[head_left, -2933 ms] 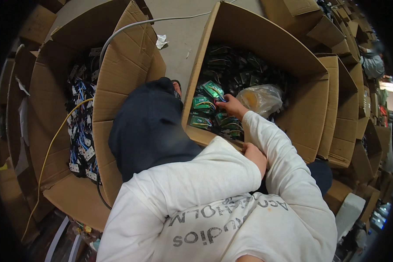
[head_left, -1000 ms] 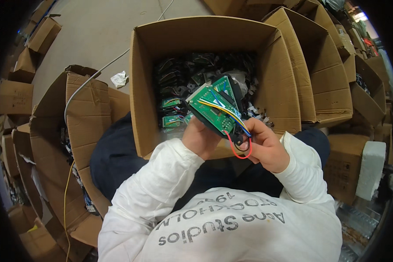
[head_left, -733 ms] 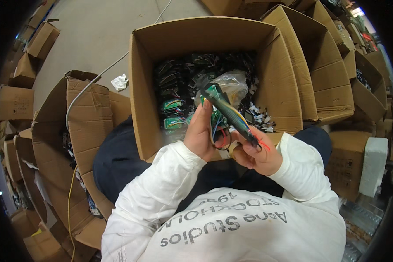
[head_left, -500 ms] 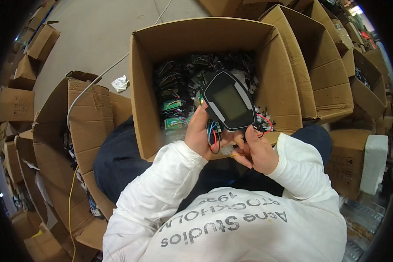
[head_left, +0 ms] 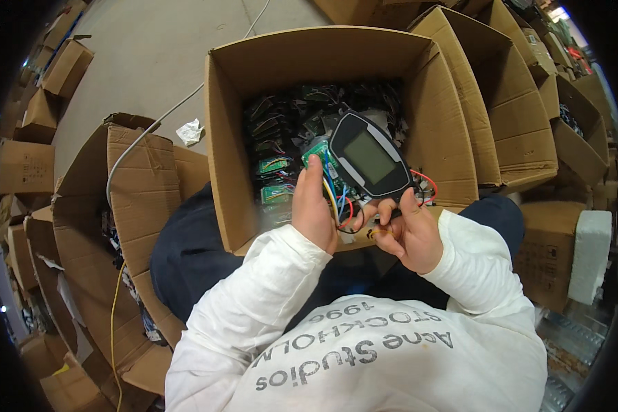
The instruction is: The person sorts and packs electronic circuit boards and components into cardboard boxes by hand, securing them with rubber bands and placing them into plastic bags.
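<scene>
Right hand (head_left: 419,237): fingers clamped on the lower end of a black, shield-shaped plastic unit with a grey screen (head_left: 369,156)
Left hand (head_left: 314,216): fingers beside a green circuit board (head_left: 316,150); cannot tell whether they grip it
Unit: screen up, over the open brown cardboard carton (head_left: 218,137), towards its near edge
Carton's left edge: green boards (head_left: 275,193) inside
Grey concrete floor (head_left: 151,55): crumpled white paper (head_left: 189,132)

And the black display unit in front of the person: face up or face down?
Face up: the black display unit shows its grey screen to the camera, with the right hand at its lower end.
</scene>
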Demonstrator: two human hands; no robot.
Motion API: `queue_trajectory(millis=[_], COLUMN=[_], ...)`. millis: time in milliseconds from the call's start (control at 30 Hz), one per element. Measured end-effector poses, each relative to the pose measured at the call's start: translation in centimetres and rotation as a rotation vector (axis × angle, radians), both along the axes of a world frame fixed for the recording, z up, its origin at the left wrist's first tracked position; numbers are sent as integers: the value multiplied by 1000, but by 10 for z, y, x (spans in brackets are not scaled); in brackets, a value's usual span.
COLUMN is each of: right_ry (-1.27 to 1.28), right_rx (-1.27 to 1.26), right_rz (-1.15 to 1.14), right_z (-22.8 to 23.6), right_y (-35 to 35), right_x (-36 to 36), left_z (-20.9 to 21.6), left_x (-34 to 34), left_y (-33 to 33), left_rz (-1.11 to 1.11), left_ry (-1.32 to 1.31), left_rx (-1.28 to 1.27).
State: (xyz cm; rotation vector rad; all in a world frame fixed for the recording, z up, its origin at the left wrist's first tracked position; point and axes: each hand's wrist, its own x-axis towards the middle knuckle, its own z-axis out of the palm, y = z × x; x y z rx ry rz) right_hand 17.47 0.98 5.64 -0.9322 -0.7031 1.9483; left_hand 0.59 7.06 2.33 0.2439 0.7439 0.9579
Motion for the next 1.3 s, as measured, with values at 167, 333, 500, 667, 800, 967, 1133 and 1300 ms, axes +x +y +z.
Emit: queue_trajectory(millis=[167, 333, 500, 667, 800, 967, 1133, 1300], right_ry=[55, -8, -191, -349, -661, -472, -398, -253], right_rx=[-37, -50, -69, -70, 103, 260, 285, 260], right_rz=[-171, -150, 219, 321, 502, -136, -283, -294], right_z=[-10, -9, -10, -5, 8, 7, 13, 7], right_y=[4, 10, 4, 8, 25, 37, 41, 43], right_x=[3, 5, -1, 1, 21, 43, 29, 35], left_z=[-1, 4, -11, -1, 15, 19, 16, 10], left_x=[2, 3, -6, 2, -2, -7, -3, -3], left_y=[2, 6, 3, -2, 7, 9, 4, 4], left_rz=[34, 93, -29, 76, 191, 114, 37, 16], left_ry=[180, 136, -138, 145, 157, 261, 325, 385], left_rx=[-49, -77, 18, 40, 183, 311, 419, 482])
